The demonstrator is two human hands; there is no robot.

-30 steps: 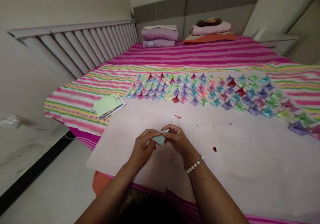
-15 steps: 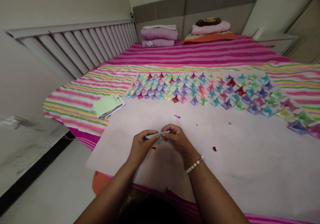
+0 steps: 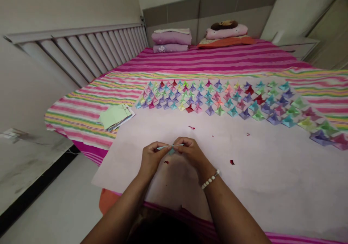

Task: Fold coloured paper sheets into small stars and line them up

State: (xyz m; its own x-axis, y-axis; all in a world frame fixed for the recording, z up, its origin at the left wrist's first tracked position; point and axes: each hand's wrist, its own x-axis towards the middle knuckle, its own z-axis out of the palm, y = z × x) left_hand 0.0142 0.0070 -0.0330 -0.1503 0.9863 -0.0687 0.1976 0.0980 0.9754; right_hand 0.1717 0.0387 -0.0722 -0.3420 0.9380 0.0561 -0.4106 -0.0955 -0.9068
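Note:
A small light-blue piece of folded paper [image 3: 171, 151] is pinched between both hands, held just above a large pale sheet [image 3: 130, 164]. My left hand [image 3: 152, 157] grips its left side between thumb and fingers. On the right side, my right hand [image 3: 188, 150] holds it the same way, and a beaded bracelet [image 3: 210, 180] circles that wrist. The fingers cover much of the paper, so its full shape is hidden. A dark red scrap [image 3: 166, 162] lies on the sheet just below the hands.
Rows of colourful folded paper pieces [image 3: 232, 111] stand along the sheet's far side. At left lies a stack of paper squares [image 3: 115, 116] with light green on top. More red scraps [image 3: 232, 162] dot the sheet. Folded bedding [image 3: 172, 39] sits by the headboard; a radiator [image 3: 89, 53] lines the left wall.
Both hands have drawn slightly closer together on the blue paper, which now shows less of its surface and looks flatter. The whole view has shifted a little.

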